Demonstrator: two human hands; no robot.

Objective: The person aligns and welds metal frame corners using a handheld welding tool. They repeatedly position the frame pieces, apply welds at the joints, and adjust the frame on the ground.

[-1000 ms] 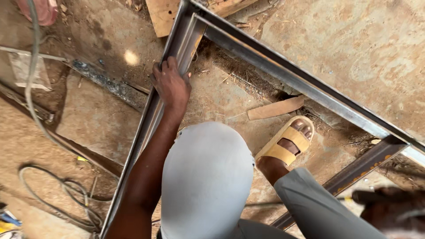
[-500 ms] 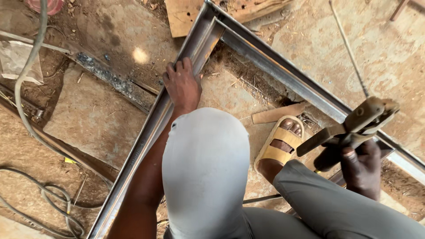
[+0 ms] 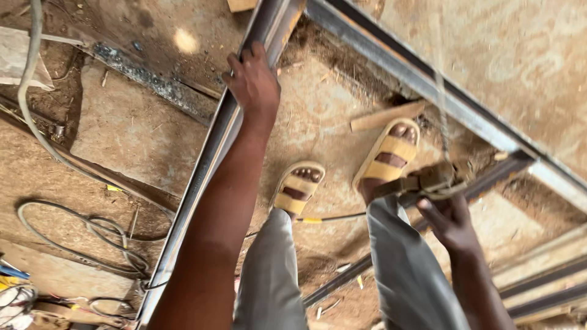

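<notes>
The left hand (image 3: 254,82) is curled closed over the edge of a long steel bar (image 3: 208,165) of the frame lying on the dirt floor (image 3: 122,128). The right hand (image 3: 449,220) grips a welding holder (image 3: 422,182) near the sandalled right foot (image 3: 388,153). Steadying the bar firmly looks wise, with the holder kept well off the feet.

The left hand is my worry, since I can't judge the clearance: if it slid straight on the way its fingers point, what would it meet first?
Probably the frame corner: the left hand grips the long steel bar, fingers pointing up along it toward the crossing bar. Depth is unclear.
</notes>
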